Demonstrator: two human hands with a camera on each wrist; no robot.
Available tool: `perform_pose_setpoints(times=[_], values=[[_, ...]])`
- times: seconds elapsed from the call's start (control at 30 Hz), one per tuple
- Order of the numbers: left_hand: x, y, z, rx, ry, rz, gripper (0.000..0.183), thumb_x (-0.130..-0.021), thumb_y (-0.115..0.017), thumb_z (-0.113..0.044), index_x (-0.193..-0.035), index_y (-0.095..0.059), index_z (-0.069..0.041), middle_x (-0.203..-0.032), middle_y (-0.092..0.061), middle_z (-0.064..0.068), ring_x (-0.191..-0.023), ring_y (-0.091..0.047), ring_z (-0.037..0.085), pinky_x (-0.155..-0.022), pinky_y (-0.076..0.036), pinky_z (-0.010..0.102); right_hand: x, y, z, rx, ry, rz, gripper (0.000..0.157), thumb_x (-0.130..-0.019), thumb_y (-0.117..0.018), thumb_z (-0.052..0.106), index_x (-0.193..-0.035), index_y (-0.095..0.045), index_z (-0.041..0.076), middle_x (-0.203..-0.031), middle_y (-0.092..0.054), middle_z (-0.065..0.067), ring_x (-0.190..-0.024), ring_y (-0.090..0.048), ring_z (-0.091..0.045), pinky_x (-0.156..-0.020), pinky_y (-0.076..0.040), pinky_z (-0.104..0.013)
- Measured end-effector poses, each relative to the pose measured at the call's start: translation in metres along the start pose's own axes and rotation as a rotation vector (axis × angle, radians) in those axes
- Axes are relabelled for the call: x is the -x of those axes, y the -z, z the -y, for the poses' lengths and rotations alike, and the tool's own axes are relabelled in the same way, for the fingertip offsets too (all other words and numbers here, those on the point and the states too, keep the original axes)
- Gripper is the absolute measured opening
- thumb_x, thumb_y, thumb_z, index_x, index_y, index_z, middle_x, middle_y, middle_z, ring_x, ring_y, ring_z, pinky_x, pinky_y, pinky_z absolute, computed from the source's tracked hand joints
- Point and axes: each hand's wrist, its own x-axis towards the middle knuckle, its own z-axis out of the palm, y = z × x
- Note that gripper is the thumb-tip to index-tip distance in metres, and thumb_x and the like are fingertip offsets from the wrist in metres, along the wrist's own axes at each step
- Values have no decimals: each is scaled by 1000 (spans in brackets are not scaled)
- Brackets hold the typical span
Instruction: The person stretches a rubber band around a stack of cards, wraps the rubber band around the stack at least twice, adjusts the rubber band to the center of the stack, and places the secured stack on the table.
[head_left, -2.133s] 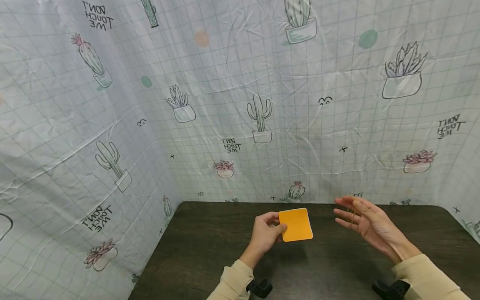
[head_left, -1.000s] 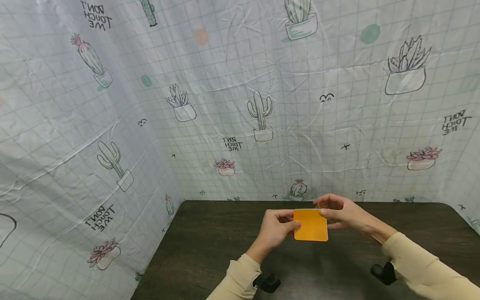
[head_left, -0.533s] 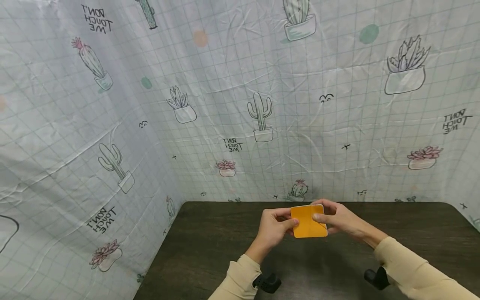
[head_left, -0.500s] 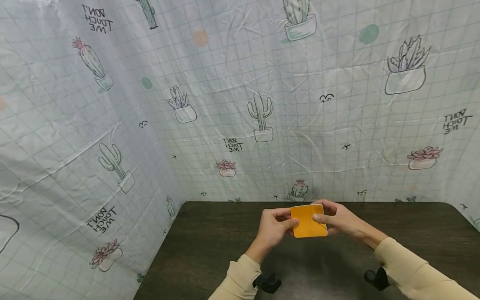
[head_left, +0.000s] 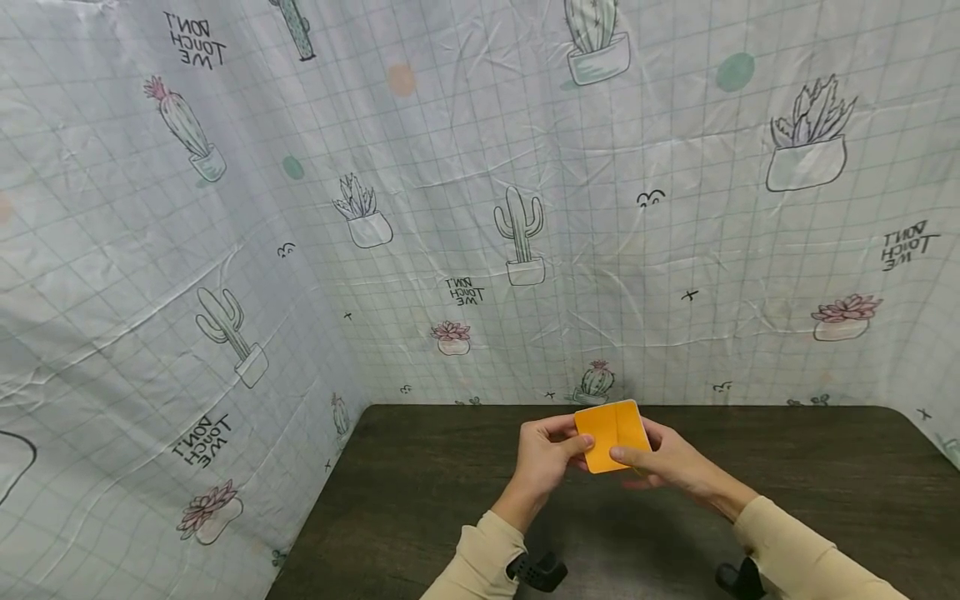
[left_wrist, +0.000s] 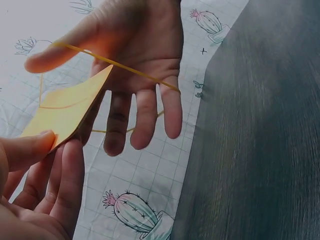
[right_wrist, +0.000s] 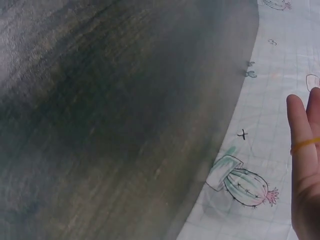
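A square orange card (head_left: pixel 609 419) with rounded corners and a pale edge is held up over the table, slightly tilted. My left hand (head_left: pixel 542 458) pinches its left edge, thumb in front and fingers behind. My right hand (head_left: pixel 678 467) is at its right side, thumb overlapping the front in the head view. In the left wrist view a thin yellow rubber band (left_wrist: pixel 135 71) stretches from the right thumb across the palm to the little finger, and a strand crosses the card's face. The right fingers are straight and spread. Part of the right hand is hidden behind the card.
A dark wooden table (head_left: pixel 420 500) lies under both hands. Behind and to the left hangs a white grid curtain (head_left: pixel 420 275) with cactus prints, meeting the table's far edge. Black wrist devices, left (head_left: pixel 536 572) and right (head_left: pixel 741 577), sit by the sleeves.
My right hand has come in from the right with the rubber band and brought it over the card. Its thumb has since slid lower and left, and the card has tilted.
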Motion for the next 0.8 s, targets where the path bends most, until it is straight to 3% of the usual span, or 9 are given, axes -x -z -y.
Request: perform_pose_setpoints(times=[0.27,0.63,0.8], values=[[-1,-1,2,48,18,-51,24,-82,-78,6,-106,-77,3,-83,-71,16,-67,-73,22,-59,-61,35,2,-8,-13,-21,-12,-66,63,-102,-61,19,-146,-30,-12,-116,-63,-14,-107,-67,-40,-87,-56,-57],[-4,2,-1,54,65,-130,22,-83,-79,2,-105,-78,0,-81,-72,9,-62,-70,16,-57,-60,29,13,-11,-28,-42,-68,-92,53,-103,-61,24,-135,-47,-15,-118,-67,-19,-107,-67,-37,-91,-56,-48],[-5,4,-2,73,69,-145,21,-84,-79,0,-105,-78,-1,-82,-72,9,-62,-70,15,-57,-60,30,17,-10,-37,-51,-51,-55,38,-102,-62,20,-125,-58,-11,-115,-68,-20,-103,-69,-35,-91,-56,-49]])
